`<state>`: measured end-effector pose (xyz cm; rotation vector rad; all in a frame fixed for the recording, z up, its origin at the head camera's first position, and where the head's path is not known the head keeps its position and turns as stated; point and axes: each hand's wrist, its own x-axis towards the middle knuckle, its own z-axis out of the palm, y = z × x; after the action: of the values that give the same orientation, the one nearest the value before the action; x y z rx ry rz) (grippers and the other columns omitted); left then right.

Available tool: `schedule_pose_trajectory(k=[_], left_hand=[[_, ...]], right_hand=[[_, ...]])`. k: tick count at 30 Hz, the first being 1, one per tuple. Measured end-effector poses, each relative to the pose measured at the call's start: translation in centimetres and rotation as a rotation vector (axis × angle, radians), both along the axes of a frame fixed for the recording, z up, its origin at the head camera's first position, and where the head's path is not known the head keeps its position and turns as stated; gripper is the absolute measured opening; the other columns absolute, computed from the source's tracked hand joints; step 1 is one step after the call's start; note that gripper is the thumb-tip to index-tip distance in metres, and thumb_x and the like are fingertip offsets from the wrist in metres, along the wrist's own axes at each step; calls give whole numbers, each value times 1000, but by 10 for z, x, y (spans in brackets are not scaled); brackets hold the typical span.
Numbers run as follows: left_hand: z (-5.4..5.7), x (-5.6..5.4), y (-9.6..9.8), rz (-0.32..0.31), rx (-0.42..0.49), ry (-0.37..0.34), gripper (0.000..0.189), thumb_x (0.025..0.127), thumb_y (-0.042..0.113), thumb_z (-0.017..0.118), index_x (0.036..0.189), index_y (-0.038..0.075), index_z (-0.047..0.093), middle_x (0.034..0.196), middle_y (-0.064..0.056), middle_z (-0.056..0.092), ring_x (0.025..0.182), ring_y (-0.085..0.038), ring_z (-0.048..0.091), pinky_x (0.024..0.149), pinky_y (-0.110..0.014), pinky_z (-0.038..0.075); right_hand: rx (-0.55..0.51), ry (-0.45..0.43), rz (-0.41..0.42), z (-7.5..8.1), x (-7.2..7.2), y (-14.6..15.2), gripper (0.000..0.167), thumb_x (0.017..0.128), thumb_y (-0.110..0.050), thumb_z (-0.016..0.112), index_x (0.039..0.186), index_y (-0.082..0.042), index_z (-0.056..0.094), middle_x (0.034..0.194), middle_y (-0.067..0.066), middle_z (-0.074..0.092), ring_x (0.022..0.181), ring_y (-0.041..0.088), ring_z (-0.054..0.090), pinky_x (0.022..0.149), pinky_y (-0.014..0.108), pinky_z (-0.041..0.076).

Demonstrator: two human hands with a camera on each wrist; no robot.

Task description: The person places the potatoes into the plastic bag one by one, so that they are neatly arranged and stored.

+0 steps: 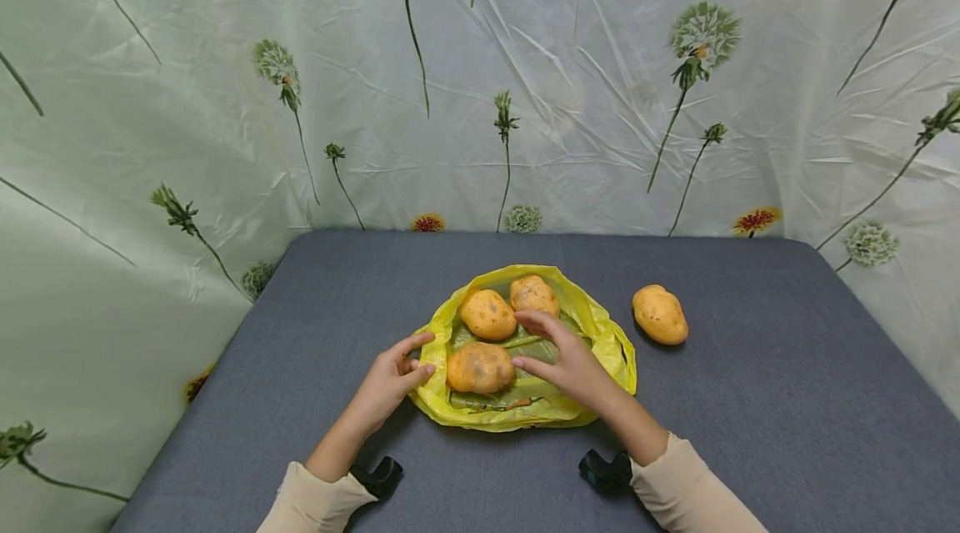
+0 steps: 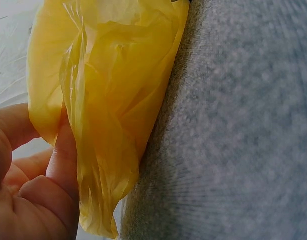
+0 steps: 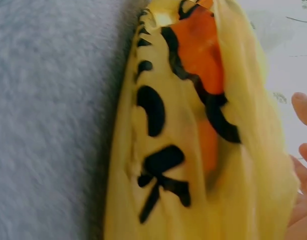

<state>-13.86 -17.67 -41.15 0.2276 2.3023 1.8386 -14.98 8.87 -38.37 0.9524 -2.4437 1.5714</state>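
A yellow plastic bag (image 1: 600,314) lies spread with its mouth facing up. Inside it are three potatoes: one at the front (image 1: 481,367), one behind it (image 1: 488,314) and one at the back (image 1: 535,294). At the bag's left rim my left hand (image 1: 392,379) pinches the plastic; the left wrist view shows the bag's film (image 2: 118,90) between thumb and fingers. My right hand (image 1: 568,359) reaches over the opening, thumb and fingers spread apart, thumb tip close by the front potato. Bag plastic with black and orange print hides much of the right hand (image 3: 304,190) in its wrist view.
Another potato (image 1: 660,314) lies outside the bag, to its right, on the grey-blue cloth-covered table (image 1: 300,333). A whitish curtain (image 1: 585,82) with a flower print hangs behind and at the sides. Dark wrist devices (image 1: 604,470) sit below both wrists.
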Motion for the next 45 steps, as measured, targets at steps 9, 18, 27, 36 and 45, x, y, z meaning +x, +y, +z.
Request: schedule_pose_trajectory(k=[9,18,27,36,45], left_hand=[[-1,-1,0,-1,3,1,47,85,-5,55,129,-10,37,68,-6,45,56,-8,41,50,-20,36],[-1,-1,0,2,20,-9,48,85,-5,55,129,-9,37,68,-5,45,56,-8,42,51,-20,37],[2,1,1,7,-2,-8,46,86,-5,55,128,-10,39,68,-6,46,56,-9,43,50,-20,37],[0,0,0,11,-5,-3,47,85,-5,56,129,-9,38,68,-5,45,55,-9,41,50,-21,36],[0,0,0,5,-4,-10,47,85,-4,55,129,-9,38,68,-6,45,55,-8,41,49,-21,35]], right_hand=[[-79,163,-117,-2,0,13,56,72,7,70,121,10,44,120,24,48,110,35,47,89,43,37],[-122,282,-222,-7,-3,33,56,65,16,70,116,14,46,114,27,50,106,39,47,92,23,35],[-82,271,-334,-8,-3,56,57,66,15,71,117,14,46,114,27,50,105,37,47,92,23,35],[-63,274,-419,-14,-4,81,59,66,16,71,119,13,45,115,27,49,113,9,44,92,16,32],[-112,276,-524,-21,-8,107,60,64,18,70,119,13,45,117,27,49,111,2,44,91,15,33]])
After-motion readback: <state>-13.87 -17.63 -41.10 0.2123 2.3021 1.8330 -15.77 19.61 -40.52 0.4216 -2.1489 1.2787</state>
